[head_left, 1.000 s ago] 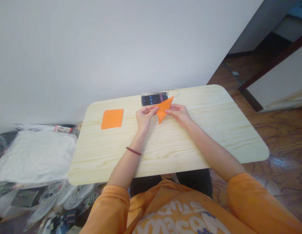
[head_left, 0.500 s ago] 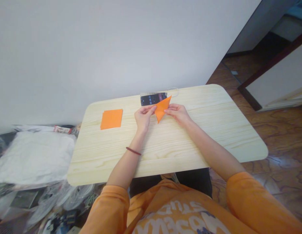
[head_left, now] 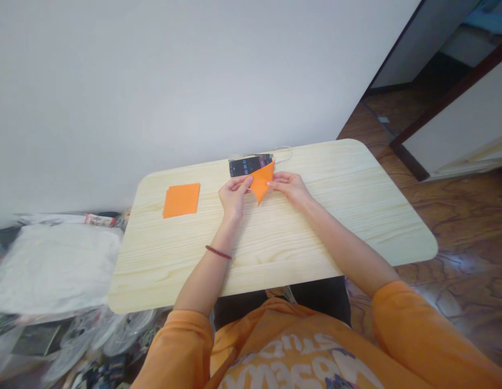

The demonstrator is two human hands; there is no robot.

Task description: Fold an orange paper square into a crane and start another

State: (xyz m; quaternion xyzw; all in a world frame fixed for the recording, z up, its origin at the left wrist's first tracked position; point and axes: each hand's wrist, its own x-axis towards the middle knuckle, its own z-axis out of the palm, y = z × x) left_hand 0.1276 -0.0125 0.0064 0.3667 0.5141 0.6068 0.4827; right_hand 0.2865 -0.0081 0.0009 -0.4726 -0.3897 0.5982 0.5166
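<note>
A folded sheet of orange paper, triangular in outline, is held up between both hands over the table. My left hand pinches its left corner between thumb and fingers. On the other side my right hand grips the right edge with thumb and fingertips. One point of the paper hangs downward and another rises to the upper right. Behind the paper lies a phone with a timer on its dark screen, its right part partly covered by the sheet.
Left of my hands, a stack of square orange paper lies on the pale wooden table. A white cable curls by the phone at the wall. Beyond the table's left edge are a white cloth and plastic-wrapped clutter.
The paper's upper point is slightly lower relative to my hands, and the sheet is turned a little. Both hands keep their hold. The whole view has shifted slightly.
</note>
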